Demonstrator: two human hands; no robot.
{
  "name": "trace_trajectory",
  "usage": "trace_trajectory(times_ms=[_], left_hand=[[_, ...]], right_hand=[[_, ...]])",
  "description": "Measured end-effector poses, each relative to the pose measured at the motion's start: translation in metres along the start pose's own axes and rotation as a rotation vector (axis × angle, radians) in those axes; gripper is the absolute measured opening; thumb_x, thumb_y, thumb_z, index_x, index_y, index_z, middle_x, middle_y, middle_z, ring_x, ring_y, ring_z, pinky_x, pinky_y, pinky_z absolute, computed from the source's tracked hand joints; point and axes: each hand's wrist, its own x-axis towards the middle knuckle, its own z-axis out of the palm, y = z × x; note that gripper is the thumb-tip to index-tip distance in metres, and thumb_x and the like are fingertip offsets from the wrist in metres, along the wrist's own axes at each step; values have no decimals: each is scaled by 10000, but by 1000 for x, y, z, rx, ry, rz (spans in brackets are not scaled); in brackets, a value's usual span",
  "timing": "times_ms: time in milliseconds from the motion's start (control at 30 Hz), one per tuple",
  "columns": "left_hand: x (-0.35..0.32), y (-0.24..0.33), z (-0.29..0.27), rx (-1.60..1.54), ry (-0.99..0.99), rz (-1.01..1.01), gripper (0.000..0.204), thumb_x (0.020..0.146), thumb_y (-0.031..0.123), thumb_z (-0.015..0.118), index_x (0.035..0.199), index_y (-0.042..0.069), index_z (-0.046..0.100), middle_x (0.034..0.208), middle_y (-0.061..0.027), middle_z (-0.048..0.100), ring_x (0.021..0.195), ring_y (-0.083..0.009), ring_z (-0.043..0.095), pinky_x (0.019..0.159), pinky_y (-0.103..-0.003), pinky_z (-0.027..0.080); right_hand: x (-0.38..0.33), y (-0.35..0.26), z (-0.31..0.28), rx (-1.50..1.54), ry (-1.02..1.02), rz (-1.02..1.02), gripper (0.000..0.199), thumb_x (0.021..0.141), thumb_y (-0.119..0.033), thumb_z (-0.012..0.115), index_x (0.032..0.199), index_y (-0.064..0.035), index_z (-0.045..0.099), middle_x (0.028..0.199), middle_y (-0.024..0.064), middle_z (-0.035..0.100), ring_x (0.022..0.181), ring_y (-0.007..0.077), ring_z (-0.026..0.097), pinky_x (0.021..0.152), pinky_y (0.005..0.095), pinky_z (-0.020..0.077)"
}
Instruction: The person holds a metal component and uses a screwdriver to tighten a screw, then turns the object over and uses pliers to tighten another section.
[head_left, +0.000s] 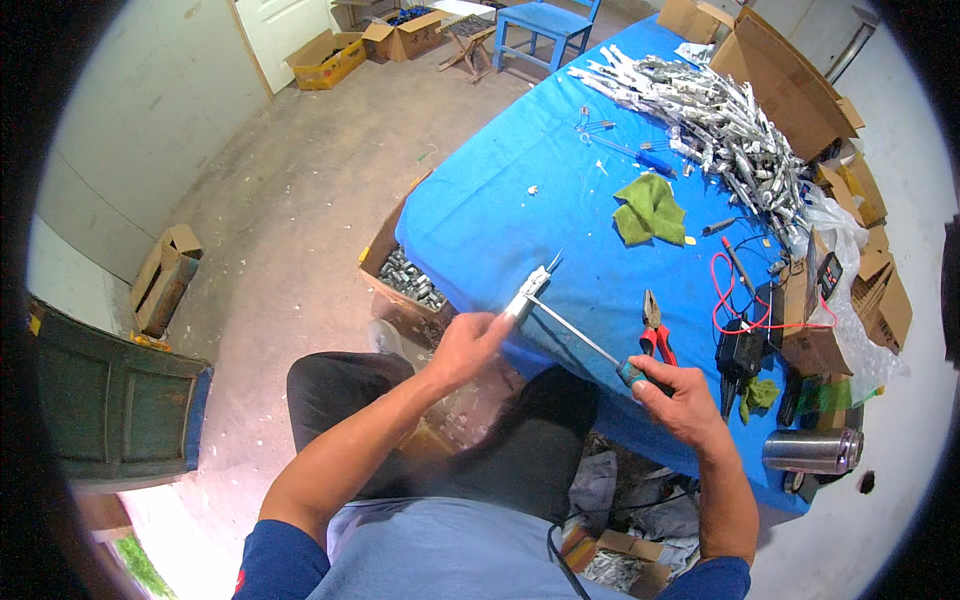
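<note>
Near the table's front edge, my left hand (pixel 470 347) is closed round a slim white stick-like part (pixel 527 292), its far end carrying thin dark prongs. My right hand (pixel 680 402) grips the teal and black handle of a screwdriver (pixel 580 336). The screwdriver's long shaft slants up to the left, and its tip meets the side of the white part; whether it sits in a slot is too small to tell. Beside my right hand, pliers with red handles (pixel 656 332) lie on the blue cloth (pixel 480 200).
A heap of white and grey stick-like parts (pixel 720 125) covers the table's far right. Nearer lie a green rag (pixel 649 210), a red cable (pixel 715 290) and a steel cup (pixel 812 451). A carton (pixel 378 250) of small metal cylinders stands at the table's left edge.
</note>
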Motion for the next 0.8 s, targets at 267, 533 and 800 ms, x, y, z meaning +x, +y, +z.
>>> trace_trajectory(times_ms=[267, 533, 800], left_hand=[[-1, 8, -8, 29, -9, -76, 621, 960, 488, 567, 827, -112, 661, 632, -73, 585, 643, -131, 546, 582, -361, 465], [3, 8, -13, -32, 6, -94, 611, 949, 489, 598, 823, -103, 679, 646, -29, 570, 638, -103, 516, 544, -320, 438], [4, 9, -11, -57, 14, -149, 561, 931, 462, 637, 798, -82, 677, 642, -7, 560, 632, -92, 500, 537, -314, 421]], right_hand=[[1, -23, -14, -328, 6, -219, 360, 864, -148, 705, 1209, -50, 673, 905, 192, 689, 737, 168, 659, 695, 303, 510], [19, -8, -28, 23, -143, 115, 352, 903, -200, 687, 1218, -43, 677, 804, 26, 672, 614, 79, 541, 571, 254, 465], [13, 8, -10, 299, -105, 229, 349, 895, -209, 671, 1198, -37, 682, 775, 41, 659, 544, 78, 547, 457, 224, 402]])
